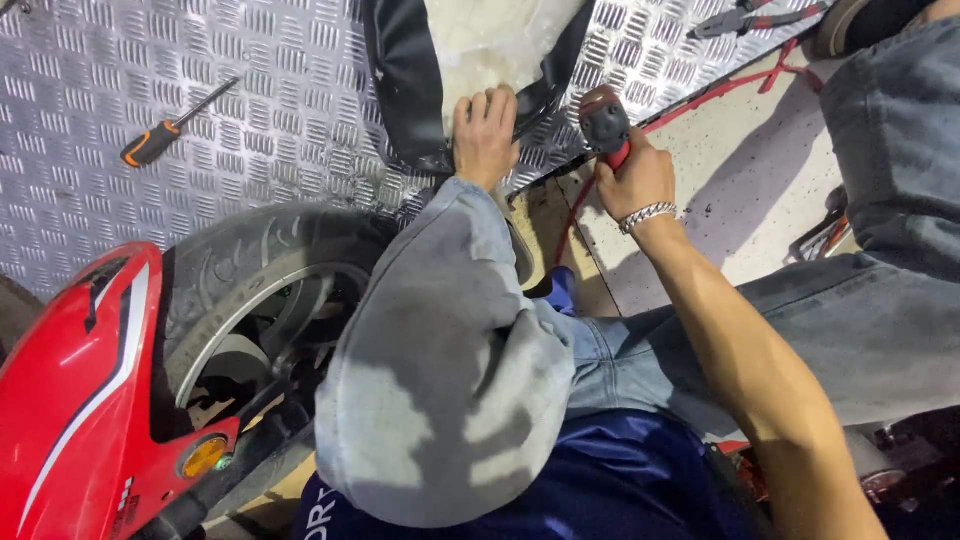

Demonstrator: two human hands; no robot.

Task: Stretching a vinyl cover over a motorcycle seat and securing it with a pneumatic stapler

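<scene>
A black seat [405,90] is lying on the bumpy metal floor [150,60]. Its edge is pressed by the left hand [485,135], fingers curled over it. A red power tool [605,125] is held tight in the right hand [635,180], just beside the seat.

The person wears faded light-blue denim jeans [450,380] — pale and washed out over the knee, darker blue further up the thigh, with a stitched seam running along the leg. A shiny dark-blue top [610,480] with white lettering at its hem hangs below. The left hand [485,135] is bare, with no ring or glove. Just behind the right hand [635,180], a silver chain-link bracelet [647,214] circles the wrist — above it the forearm is bare, sleeveless.
</scene>
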